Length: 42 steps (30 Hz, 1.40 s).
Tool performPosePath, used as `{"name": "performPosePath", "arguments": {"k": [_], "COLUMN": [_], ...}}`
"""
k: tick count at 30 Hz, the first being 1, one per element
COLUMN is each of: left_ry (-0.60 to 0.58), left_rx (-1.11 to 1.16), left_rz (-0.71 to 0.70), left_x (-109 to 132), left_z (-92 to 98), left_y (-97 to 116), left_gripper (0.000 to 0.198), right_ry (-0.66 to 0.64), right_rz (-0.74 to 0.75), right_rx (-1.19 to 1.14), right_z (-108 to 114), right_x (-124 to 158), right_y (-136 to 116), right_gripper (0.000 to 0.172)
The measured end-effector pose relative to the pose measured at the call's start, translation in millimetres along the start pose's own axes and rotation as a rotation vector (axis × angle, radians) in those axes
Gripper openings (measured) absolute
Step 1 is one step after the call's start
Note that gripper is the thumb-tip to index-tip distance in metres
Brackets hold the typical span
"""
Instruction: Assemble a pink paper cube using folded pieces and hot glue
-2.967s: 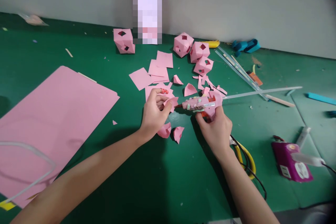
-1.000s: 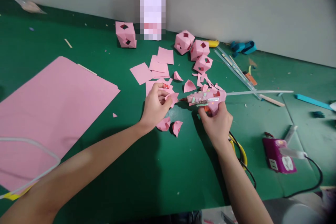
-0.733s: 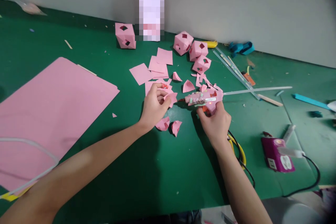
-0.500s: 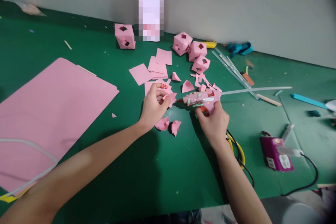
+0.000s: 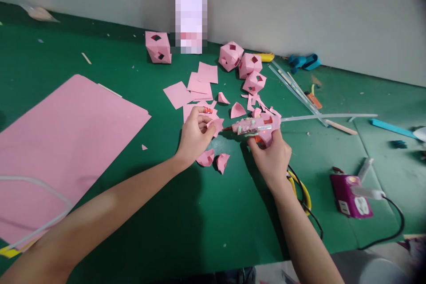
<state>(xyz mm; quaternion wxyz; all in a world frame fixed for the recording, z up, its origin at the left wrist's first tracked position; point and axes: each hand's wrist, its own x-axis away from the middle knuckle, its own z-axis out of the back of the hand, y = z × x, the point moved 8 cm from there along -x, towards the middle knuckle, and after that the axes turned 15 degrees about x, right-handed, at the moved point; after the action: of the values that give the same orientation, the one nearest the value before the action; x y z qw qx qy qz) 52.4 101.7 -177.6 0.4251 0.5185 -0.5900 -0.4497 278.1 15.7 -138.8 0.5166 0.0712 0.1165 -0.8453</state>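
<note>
My left hand (image 5: 196, 135) pinches a small folded piece of pink paper (image 5: 217, 127) above the green table. My right hand (image 5: 271, 157) is wrapped round the grip of a pink hot glue gun (image 5: 254, 126), a long clear glue stick (image 5: 329, 116) jutting from its back. The gun's nozzle points left and is at the paper's edge; whether they touch I cannot tell. Just below lie two folded pink paper pieces, one curved (image 5: 205, 158) and one pointed (image 5: 222, 163). Pink paper squares (image 5: 179, 95) and another folded piece (image 5: 238, 110) are scattered beyond my hands.
Several pink paper polyhedra (image 5: 230, 56) stand near the wall, one apart at left (image 5: 158, 47) beside a blurred upright screen (image 5: 188, 13). A large pink sheet (image 5: 73, 142) covers the left side. At right sit a purple box (image 5: 349, 195) with a plugged cable and spare glue sticks (image 5: 296, 91).
Both hands keep their places, with the paper piece and glue gun still held. The glue stick's free end has shifted slightly right and down.
</note>
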Motion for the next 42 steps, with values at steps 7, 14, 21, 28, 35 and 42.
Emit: {"name": "performPosePath", "arguments": {"k": [7, 14, 21, 28, 35, 42], "left_ry": [-0.009, -0.010, -0.005, 0.006, 0.002, 0.004], "left_rx": [0.012, 0.021, 0.030, 0.025, 0.031, 0.015], "left_rz": [0.021, 0.019, 0.021, 0.018, 0.018, 0.018], "left_x": [0.0, 0.7, 0.9, 1.5, 1.8, 1.8], "left_z": [-1.9, -3.2, -2.7, -2.0, -2.5, -2.0], "left_y": [0.1, 1.2, 1.8, 2.4, 2.9, 2.1], "left_gripper": [0.034, 0.033, 0.033, 0.033, 0.033, 0.033], "right_ry": [0.014, -0.020, 0.006, 0.015, 0.035, 0.026], "right_rz": [-0.016, -0.009, 0.000, 0.035, 0.051, 0.066], "right_rx": [-0.024, -0.028, 0.004, 0.021, 0.030, 0.022], "right_z": [0.3, -1.6, 1.8, 1.5, 3.3, 2.2], "right_x": [0.7, 1.4, 2.2, 3.3, 3.0, 2.7], "right_y": [1.0, -3.6, -4.3, -5.6, -6.1, -7.0], "right_gripper": [0.042, 0.039, 0.038, 0.038, 0.038, 0.034]}}
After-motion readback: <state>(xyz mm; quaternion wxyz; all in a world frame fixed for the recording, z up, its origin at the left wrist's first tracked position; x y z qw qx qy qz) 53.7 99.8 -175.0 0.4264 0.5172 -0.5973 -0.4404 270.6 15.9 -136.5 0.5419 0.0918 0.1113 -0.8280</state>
